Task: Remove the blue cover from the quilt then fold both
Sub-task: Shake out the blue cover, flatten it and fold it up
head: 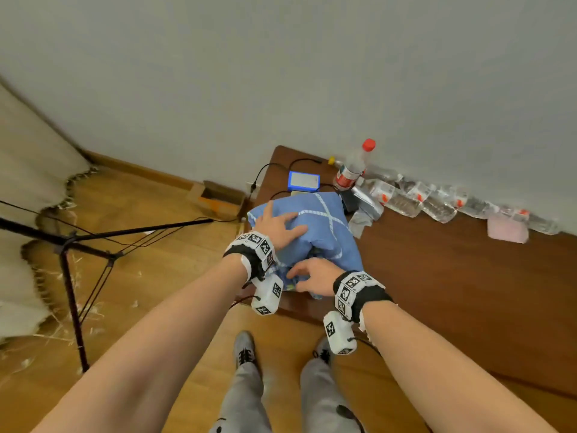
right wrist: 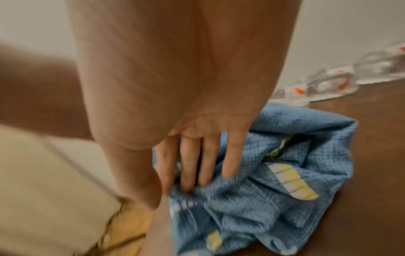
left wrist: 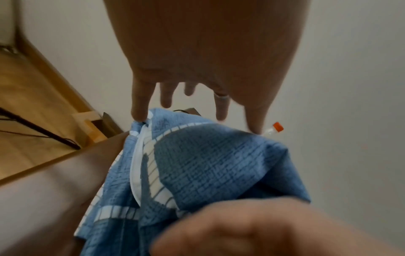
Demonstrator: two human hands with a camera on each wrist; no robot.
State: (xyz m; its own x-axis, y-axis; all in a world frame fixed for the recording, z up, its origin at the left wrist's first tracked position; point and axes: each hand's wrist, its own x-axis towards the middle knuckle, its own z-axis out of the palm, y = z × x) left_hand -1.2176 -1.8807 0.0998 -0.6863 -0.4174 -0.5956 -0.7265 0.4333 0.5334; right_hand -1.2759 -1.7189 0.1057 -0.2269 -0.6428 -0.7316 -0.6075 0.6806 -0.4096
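Note:
A bunched blue cover (head: 324,226) with white grid stripes lies on the near left corner of a dark brown table (head: 452,292). My left hand (head: 278,225) rests flat on top of the bundle with its fingers spread. In the left wrist view the fingertips (left wrist: 140,114) touch the blue cloth (left wrist: 208,159). My right hand (head: 312,276) presses on the bundle's near lower folds. Its straight fingers (right wrist: 190,166) lie on the crumpled cloth (right wrist: 274,199), where yellow stripes show. No quilt surface shows apart from the cover.
Behind the bundle are a blue-rimmed device (head: 303,181) with black cables and an upright red-capped bottle (head: 354,165). Several plastic bottles (head: 437,201) lie along the wall, beside a pink cloth (head: 507,231). On the floor to the left are a cardboard box (head: 215,198), a black stand (head: 71,245) and a curtain (head: 28,214).

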